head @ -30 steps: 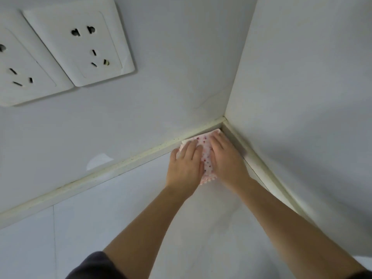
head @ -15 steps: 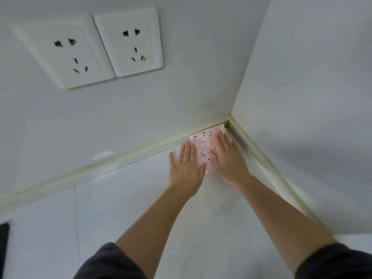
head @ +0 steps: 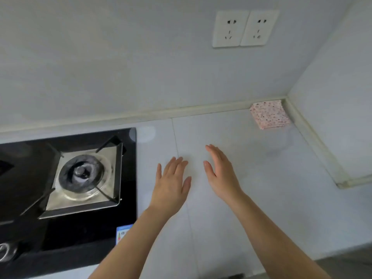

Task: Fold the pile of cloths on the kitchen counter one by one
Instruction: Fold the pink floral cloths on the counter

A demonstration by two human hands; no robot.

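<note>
A folded stack of pink cloth with red dots (head: 269, 114) lies in the back right corner of the pale counter (head: 261, 178), against the wall strip. My left hand (head: 171, 183) hovers over the middle of the counter with straight fingers, holding nothing. My right hand (head: 220, 174) is beside it, fingers straight and tilted on edge, also holding nothing. Both hands are well apart from the cloth, nearer to me and to its left.
A black gas hob (head: 66, 190) with a steel burner (head: 82, 176) fills the left side. Two white wall sockets (head: 244, 28) sit on the back wall. A side wall (head: 338, 97) closes the counter on the right.
Both hands have let go of the dotted cloth in the corner and pulled back toward me and left. The view has swung left, bringing the hob into sight.
</note>
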